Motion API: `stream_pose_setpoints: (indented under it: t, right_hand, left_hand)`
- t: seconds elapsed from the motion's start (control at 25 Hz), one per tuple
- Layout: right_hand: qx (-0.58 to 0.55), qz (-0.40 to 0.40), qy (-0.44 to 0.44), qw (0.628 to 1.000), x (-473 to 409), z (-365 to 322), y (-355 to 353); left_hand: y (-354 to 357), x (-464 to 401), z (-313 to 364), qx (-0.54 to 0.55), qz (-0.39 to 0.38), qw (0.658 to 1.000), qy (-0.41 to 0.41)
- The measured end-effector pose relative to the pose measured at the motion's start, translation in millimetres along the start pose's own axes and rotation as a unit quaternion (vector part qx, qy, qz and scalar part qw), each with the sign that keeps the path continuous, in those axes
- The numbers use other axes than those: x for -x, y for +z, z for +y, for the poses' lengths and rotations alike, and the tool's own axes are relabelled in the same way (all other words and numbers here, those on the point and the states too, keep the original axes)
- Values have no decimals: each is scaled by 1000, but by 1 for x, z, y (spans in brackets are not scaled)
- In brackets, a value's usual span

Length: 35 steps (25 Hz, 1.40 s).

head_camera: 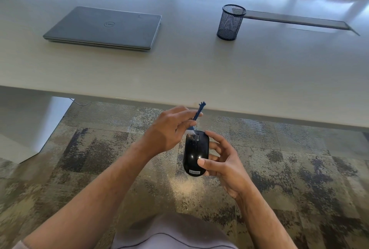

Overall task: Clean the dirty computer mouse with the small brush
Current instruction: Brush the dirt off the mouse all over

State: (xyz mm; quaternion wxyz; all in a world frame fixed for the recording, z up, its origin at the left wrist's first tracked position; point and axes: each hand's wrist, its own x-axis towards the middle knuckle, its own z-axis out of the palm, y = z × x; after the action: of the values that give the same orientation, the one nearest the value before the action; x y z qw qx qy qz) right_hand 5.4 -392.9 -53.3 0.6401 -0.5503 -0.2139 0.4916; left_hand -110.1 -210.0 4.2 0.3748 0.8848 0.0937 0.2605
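A black computer mouse (195, 150) is held in the air below the table's front edge, above the carpet. My right hand (223, 160) grips it from the right side, thumb on its back near the white label. My left hand (169, 129) pinches a small dark blue brush (197, 115) by its handle. The brush's pale bristles touch the front left of the mouse, beside the scroll wheel. Pale dust specks show on the left button.
The white table (199, 73) spans the view ahead. On it lie a shut grey laptop (103, 29) at the left and a dark mesh pen cup (230, 22) at the right, next to a long cable slot (299, 21). Patterned carpet (99, 158) lies below.
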Motion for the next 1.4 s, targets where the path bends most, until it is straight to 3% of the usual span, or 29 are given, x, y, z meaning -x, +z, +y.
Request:
stream_pose_setpoints:
  t: [0.16, 0.4, 0.68, 0.92, 1.4]
  right_hand:
    - [-6, -8, -1, 1000, 1, 0, 3]
    - [-19, -16, -4, 1000, 0, 1, 5]
    - [-9, 0, -2, 1000, 0, 3, 6]
    - [-12, -15, 3, 1000, -1, 1, 10]
    - [-18, -10, 3, 1000, -4, 5, 11]
  left_hand:
    - [0, 2, 7, 10, 34, 999, 8]
    - [9, 7, 11, 26, -1, 999, 34]
    - [3, 7, 4, 27, 44, 999, 9]
    - [9, 7, 6, 31, 10, 999, 36]
    - [6, 4, 1, 41, 50, 998, 27]
